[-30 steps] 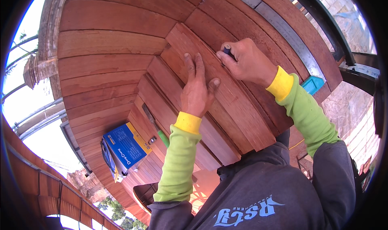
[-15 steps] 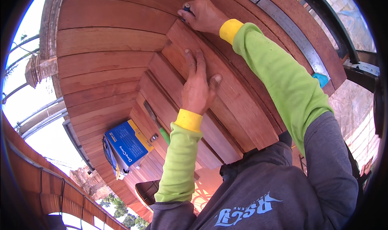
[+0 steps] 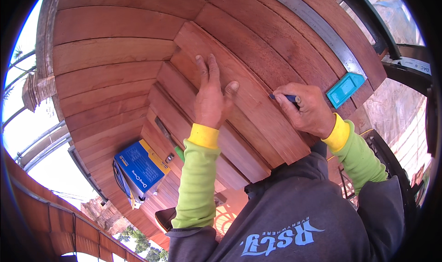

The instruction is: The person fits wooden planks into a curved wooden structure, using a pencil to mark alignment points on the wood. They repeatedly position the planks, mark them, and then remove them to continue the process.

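Pressing on the top plank [image 3: 258, 112], the left hand [image 3: 212, 101] lies spread nearly flat, thumb out to the side, nothing in its grip that I can see. From my remote post I note the right hand [image 3: 307, 111] curled round a dark blue pencil-like stick [image 3: 291, 98], its tip at the plank's right edge, toward the near end. The plank lies slantwise over reddish boards [image 3: 258, 43], a steel square [image 3: 317, 23] with turquoise handle [image 3: 346, 89] to its right, a green-handled tool [image 3: 164, 131] and blue box [image 3: 140, 165] to its left.
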### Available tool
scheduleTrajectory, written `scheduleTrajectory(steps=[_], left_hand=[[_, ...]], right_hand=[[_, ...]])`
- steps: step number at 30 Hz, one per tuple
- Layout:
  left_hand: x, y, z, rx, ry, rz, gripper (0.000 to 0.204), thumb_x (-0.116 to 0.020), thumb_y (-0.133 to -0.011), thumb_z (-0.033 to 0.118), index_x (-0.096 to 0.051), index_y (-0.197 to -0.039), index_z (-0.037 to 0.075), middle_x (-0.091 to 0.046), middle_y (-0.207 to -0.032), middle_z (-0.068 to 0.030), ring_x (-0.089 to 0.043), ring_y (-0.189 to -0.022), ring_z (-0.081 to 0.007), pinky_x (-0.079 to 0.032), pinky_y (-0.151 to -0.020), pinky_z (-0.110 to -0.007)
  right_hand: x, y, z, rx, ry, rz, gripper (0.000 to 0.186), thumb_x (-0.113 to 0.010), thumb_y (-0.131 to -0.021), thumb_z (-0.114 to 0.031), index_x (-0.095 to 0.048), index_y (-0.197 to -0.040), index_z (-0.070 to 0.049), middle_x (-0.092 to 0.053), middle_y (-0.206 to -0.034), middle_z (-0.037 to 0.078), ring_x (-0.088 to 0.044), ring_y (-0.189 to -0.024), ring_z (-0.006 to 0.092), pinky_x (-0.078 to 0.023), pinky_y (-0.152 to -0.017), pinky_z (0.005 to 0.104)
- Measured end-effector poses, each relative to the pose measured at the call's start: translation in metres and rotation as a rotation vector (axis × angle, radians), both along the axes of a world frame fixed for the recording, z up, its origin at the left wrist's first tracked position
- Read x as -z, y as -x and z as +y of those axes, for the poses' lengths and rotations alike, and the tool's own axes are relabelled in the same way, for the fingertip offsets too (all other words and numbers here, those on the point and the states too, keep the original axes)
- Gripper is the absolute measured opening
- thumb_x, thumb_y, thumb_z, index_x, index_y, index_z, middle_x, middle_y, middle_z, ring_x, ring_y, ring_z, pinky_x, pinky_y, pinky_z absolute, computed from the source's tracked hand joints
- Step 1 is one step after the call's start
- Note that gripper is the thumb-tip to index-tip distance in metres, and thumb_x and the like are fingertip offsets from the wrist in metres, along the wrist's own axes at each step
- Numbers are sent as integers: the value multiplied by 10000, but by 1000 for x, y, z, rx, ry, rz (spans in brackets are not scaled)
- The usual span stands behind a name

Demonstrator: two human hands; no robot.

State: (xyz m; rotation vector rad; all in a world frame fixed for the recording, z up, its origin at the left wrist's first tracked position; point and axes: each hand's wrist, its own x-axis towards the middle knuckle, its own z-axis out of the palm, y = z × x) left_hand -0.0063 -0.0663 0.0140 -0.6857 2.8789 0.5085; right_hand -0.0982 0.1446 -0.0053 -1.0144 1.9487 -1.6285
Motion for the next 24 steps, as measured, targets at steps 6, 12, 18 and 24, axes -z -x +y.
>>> scheduleTrajectory(steps=[6,12,18,24], left_hand=[[-5,4,2,-21,-77,-11,767,-635,-868,272,-214,-1460,28,-151,-1493,-299,-302,-1310,-426,-348,-1034,-402],[-3,3,1,-3,-98,13,755,-622,-877,282,-226,-1453,-3,-172,-1476,-331,-193,-1390,-411,-266,-1110,-386],[-1,2,0,21,-87,32,748,-616,-877,272,-228,-1449,-15,-181,-1471,-337,-187,-1393,-410,-254,-1113,-385],[1,3,-1,57,-31,-1,770,-622,-872,245,-186,-1466,23,-130,-1499,-303,-240,-1362,-435,-335,-1074,-410]], right_hand=[[-14,-26,55,-1,-113,-85,74,-629,-826,-33,-603,-882,8,-613,-768,169,-614,-687,334,-494,-607,370],[-24,-38,84,-37,-190,-109,58,-626,-822,-19,-604,-872,2,-605,-758,163,-604,-678,330,-484,-592,375],[-23,-35,86,-65,-173,-83,61,-625,-818,-24,-602,-867,2,-593,-750,164,-592,-677,336,-475,-584,381],[5,-7,24,-6,46,-37,68,-628,-826,-43,-606,-852,16,-605,-748,184,-594,-674,367,-482,-589,375]])
